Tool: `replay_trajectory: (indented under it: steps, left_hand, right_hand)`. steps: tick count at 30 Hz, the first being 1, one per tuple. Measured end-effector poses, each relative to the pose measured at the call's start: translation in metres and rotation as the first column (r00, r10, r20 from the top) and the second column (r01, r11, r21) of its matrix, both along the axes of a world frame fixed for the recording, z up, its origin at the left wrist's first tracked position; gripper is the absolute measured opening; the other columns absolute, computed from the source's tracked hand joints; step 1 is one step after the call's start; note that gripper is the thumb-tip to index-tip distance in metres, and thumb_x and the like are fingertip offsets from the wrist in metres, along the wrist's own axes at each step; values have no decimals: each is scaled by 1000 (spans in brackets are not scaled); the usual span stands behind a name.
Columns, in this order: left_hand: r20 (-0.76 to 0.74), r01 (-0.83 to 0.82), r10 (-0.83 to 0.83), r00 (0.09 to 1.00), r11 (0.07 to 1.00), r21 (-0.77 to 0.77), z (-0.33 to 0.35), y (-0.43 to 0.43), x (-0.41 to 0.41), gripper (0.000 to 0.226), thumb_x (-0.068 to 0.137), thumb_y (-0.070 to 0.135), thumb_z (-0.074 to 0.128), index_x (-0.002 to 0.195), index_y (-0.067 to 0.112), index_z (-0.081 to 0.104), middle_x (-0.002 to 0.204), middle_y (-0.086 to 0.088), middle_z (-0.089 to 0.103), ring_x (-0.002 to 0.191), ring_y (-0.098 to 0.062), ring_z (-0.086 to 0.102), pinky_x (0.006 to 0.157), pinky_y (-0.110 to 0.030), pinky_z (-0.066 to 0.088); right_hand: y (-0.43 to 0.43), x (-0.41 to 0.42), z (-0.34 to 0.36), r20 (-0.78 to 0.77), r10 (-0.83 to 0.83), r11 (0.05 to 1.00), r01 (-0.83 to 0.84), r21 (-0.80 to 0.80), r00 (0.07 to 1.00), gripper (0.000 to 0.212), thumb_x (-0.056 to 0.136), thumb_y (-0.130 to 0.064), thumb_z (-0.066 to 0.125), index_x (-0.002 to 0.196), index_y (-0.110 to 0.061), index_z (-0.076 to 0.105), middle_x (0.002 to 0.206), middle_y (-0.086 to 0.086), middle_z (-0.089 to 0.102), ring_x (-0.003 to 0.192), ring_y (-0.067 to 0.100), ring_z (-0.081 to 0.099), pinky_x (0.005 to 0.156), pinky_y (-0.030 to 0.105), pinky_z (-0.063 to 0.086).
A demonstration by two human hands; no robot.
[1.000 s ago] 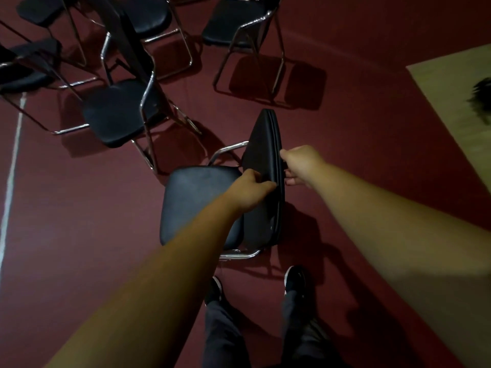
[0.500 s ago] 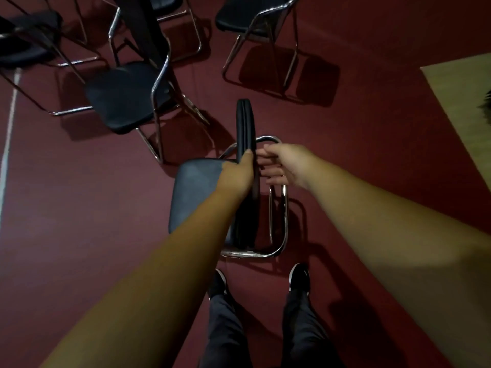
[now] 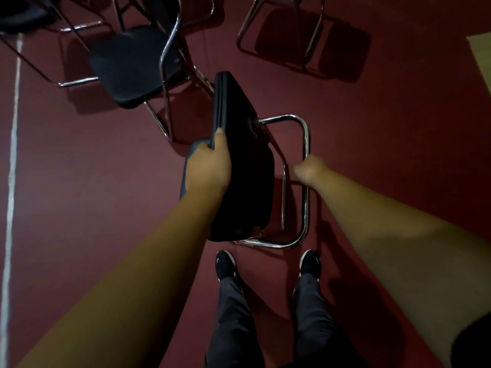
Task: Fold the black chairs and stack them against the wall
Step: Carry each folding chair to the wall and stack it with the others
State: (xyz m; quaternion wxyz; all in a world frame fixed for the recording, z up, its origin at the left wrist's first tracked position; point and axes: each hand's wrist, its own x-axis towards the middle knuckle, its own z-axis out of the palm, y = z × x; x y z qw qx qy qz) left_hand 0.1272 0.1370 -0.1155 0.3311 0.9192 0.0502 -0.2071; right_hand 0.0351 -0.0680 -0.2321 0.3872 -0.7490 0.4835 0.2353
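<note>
Black chair point(image 3: 247, 176) stands almost folded, its seat now flat against the backrest, clamped by the fingers of the left hand point(image 3: 208, 168). The right hand point(image 3: 309, 170) has shifted to the chrome frame point(image 3: 306, 134) beside them; it is too blurred to tell its grip. The chair looks nearly ready to carry.

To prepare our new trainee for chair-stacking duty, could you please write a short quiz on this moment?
1. On the black chair, the left hand grips: A its padded top edge; B one of its legs; C nothing.
2. True or false: the chair behind it has its seat folded up.
3. Fill in: the white line runs on the person's ___ side.
Key: 1 A; 2 false, the seat is down; 3 left.
</note>
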Motion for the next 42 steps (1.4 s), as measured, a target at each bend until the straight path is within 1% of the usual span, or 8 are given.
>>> replay_trajectory:
  steps: [5, 14, 18, 23, 29, 33, 37, 42]
  left_hand:
    - [6, -6, 6, 1000, 1000, -1, -3, -2, 1, 68, 103, 67, 31, 112, 12, 69, 95, 0, 66, 82, -17, 60, 72, -36, 38]
    - [8, -4, 4, 1000, 1000, -21, -9, -4, -2, 64, 104, 66, 33, 106, 12, 68, 89, 4, 64, 77, -10, 59, 60, -31, 36]
    - [22, -19, 19, 1000, 1000, -24, -7, -3, -1, 72, 102, 68, 33, 111, 6, 69, 95, -5, 65, 81, -22, 57, 70, -37, 37]
    - [30, 12, -12, 999, 1000, 0, -3, 3, -4, 62, 106, 63, 35, 103, 11, 67, 79, 6, 57, 68, -7, 52, 56, -25, 32]
    - [37, 46, -47, 998, 999, 29, 5, 24, -9, 79, 101, 73, 33, 132, 7, 63, 117, -7, 68, 90, -21, 53, 77, -33, 36]
    - [9, 50, -50, 999, 999, 11, 11, 42, -12, 79, 101, 73, 34, 141, 9, 58, 134, -14, 65, 102, -25, 58, 81, -32, 36]
    - [-18, 45, -45, 999, 999, -17, 13, 62, -9, 75, 100, 74, 34, 133, 12, 61, 124, -12, 68, 90, -20, 52, 78, -35, 39]
    - [-52, 94, -94, 994, 995, -14, 11, 78, -3, 66, 100, 75, 34, 118, 17, 60, 104, -1, 62, 86, -22, 56, 75, -39, 43]
  right_hand:
    - [4, -14, -33, -70, -160, 979, 167, 119, 985, 49, 103, -27, 57, 143, 1, 58, 137, 20, 63, 123, 37, 62, 98, 34, 49]
    - [21, -22, -63, -63, -452, 839, 448, 308, 890, 67, 87, -30, 67, 148, -5, 52, 142, 12, 60, 120, 32, 61, 93, 33, 46]
    - [13, -19, -66, -80, -401, 835, 400, 378, 913, 44, 97, -29, 54, 135, -7, 59, 135, 7, 62, 120, 28, 60, 109, 41, 48]
    - [30, -12, -47, -92, -324, 852, 333, 405, 942, 26, 97, -35, 53, 116, -18, 56, 92, 4, 58, 78, 23, 56, 74, 34, 51]
    - [88, 10, 14, -89, -254, 865, 268, 424, 963, 39, 97, -30, 58, 133, -17, 56, 94, 3, 57, 75, 19, 53, 60, 31, 42]
    - [120, 28, 51, -55, -245, 846, 241, 475, 968, 16, 103, -24, 51, 117, -17, 56, 90, 1, 59, 72, 16, 56, 57, 28, 43]
    - [147, 41, 73, -28, -171, 874, 165, 456, 985, 34, 97, -24, 51, 129, -15, 59, 112, 8, 69, 88, 25, 67, 66, 34, 54]
    - [173, 59, 88, -15, -183, 820, 162, 549, 983, 36, 100, -19, 39, 125, -13, 65, 104, 7, 75, 89, 24, 72, 71, 37, 60]
